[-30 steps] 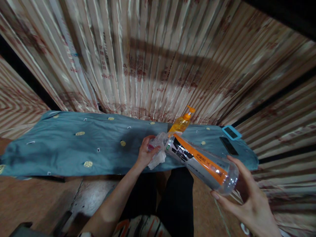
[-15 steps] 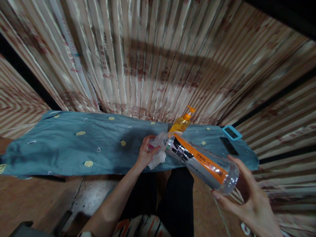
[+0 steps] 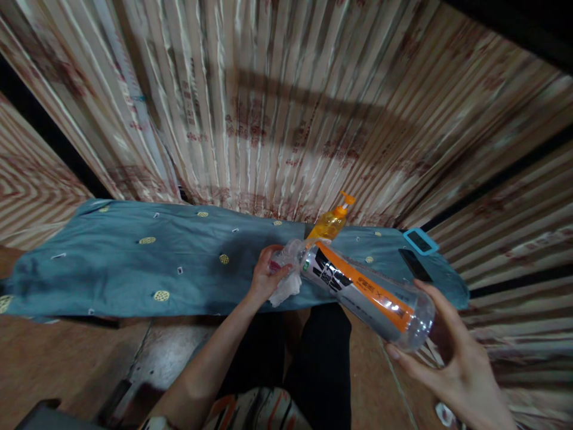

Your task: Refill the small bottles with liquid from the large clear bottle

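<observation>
A large clear plastic bottle (image 3: 362, 289) with an orange stripe and black lettering lies tilted between my hands. My right hand (image 3: 447, 355) cups its base at the lower right. My left hand (image 3: 265, 279) presses a crumpled white tissue (image 3: 286, 280) around the bottle's neck end, just over the front edge of the cloth-covered table (image 3: 134, 269). The bottle's cap is hidden by the tissue.
An orange pump bottle (image 3: 332, 222) stands behind the clear bottle. A blue-cased device (image 3: 419, 240) and a black phone (image 3: 414, 264) lie at the table's right end. Striped curtains (image 3: 286, 107) hang behind. My dark-trousered legs (image 3: 313, 364) are below.
The bottle has turned slightly in my hands. Both hands stay in place.
</observation>
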